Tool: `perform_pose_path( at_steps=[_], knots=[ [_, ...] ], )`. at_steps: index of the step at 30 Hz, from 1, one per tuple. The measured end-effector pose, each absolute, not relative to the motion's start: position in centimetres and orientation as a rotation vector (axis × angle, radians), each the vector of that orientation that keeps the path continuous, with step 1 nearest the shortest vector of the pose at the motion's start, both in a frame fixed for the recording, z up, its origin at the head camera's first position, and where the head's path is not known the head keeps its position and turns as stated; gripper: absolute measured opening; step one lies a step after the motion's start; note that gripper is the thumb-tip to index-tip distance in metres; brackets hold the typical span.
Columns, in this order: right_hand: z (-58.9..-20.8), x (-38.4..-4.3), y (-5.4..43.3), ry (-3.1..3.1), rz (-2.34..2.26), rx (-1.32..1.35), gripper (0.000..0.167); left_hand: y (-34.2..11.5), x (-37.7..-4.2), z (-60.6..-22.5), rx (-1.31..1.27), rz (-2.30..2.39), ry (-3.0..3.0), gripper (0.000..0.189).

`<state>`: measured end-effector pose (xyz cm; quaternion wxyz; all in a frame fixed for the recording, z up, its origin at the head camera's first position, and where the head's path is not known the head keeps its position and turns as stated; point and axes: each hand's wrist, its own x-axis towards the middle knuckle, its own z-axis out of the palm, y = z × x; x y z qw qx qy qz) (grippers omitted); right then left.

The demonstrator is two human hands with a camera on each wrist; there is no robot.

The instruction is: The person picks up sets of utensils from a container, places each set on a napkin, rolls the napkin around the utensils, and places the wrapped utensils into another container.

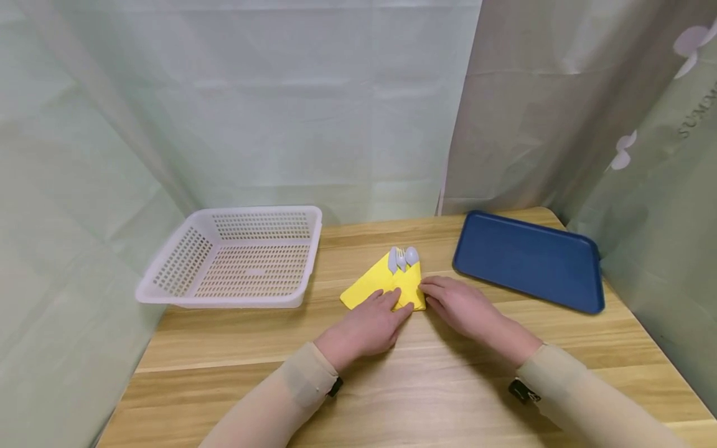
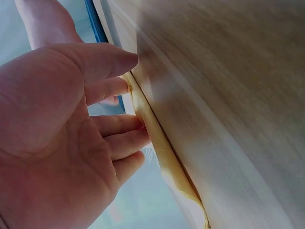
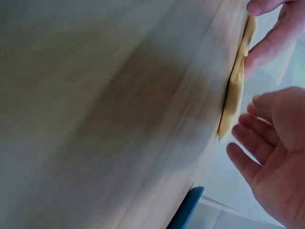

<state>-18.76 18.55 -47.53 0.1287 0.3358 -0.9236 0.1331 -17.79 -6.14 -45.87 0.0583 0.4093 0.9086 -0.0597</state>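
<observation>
A yellow napkin (image 1: pixel 366 283) lies folded on the wooden table, its left part spread out in a slanting flap. Out of its upper fold stick the tops of a grey knife (image 1: pixel 393 260), a fork (image 1: pixel 401 258) and a spoon (image 1: pixel 412 256), side by side; the napkin hides their lower parts. My left hand (image 1: pixel 372 320) presses on the napkin's lower part with extended fingers, seen from the palm side in the left wrist view. At the napkin's right edge are the fingertips of my right hand (image 1: pixel 462 305), whose fingers look loosely bent in the right wrist view.
To the left stands a white perforated plastic basket (image 1: pixel 305 274). A blue tray (image 1: pixel 529 261) lies at the back right of the table (image 1: pixel 235 345). Pale curtains (image 1: pixel 280 112) hang behind and along both sides.
</observation>
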Motion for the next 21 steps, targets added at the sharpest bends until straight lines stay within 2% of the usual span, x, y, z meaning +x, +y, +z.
perform_pose_path(
  at_steps=[9, 21],
  knots=[
    [-48.0, -20.0, 17.9, -2.737, 0.365, 1.004, 0.039, -6.2, -17.8, -46.0, 1.253, -0.179, 2.755, 0.055],
    [-48.2, -18.4, 18.0, -2.698, 0.217, 1.145, 0.039, -6.1, -18.0, -45.7, 1.237, -0.168, 2.761, 0.054]
  ],
)
